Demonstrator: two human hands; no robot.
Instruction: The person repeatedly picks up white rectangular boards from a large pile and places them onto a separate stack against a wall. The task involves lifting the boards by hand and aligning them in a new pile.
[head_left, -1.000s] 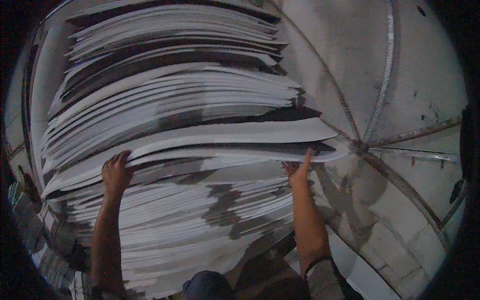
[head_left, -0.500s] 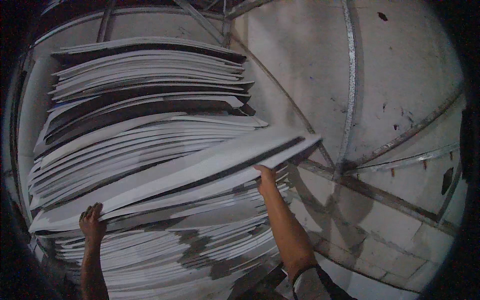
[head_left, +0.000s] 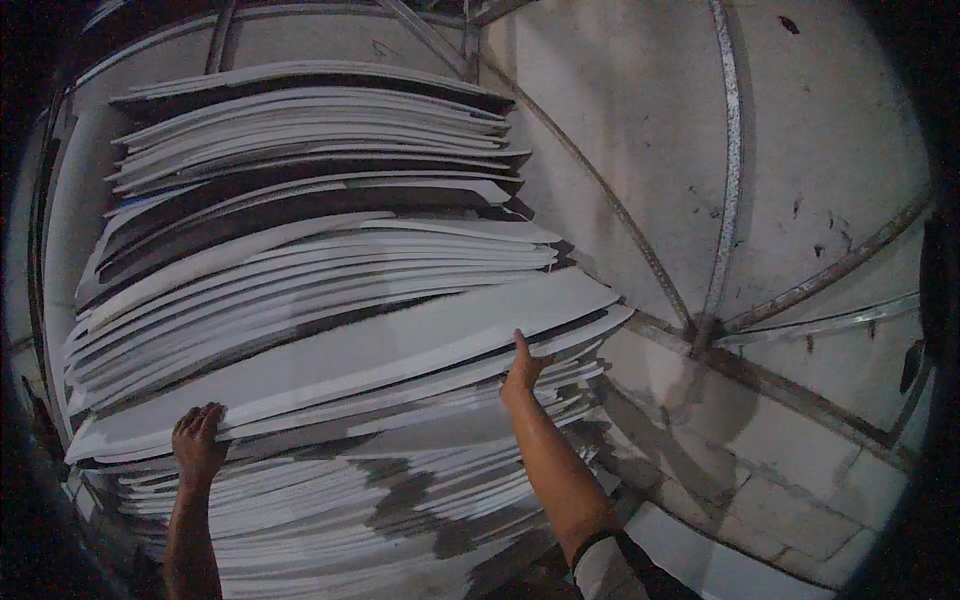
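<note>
A long white sheet (head_left: 350,345), thin and slightly bowed, lies across the stack in front of me, its near edge a little above more pale sheets (head_left: 400,415). My left hand (head_left: 200,442) rests at the near left edge of this sheet, fingers laid over its top and slightly bent; its underside is hidden. Farther right, my right hand (head_left: 522,372) is at the near edge, index finger stretched onto the sheet and thumb spread to the side. Nothing is gripped in the right hand.
Behind rises a tall pile of white and dark-backed sheets (head_left: 310,130). To the right stand a pale wall panel (head_left: 620,130) and metal bars (head_left: 730,170). Below them are blockwork (head_left: 790,500) and a white panel (head_left: 700,560) at the lower right.
The long sheet's raised right end has come down onto the stack, narrowing the dark gap beneath it. My right hand has let go and spread its fingers. The view has shifted slightly.
</note>
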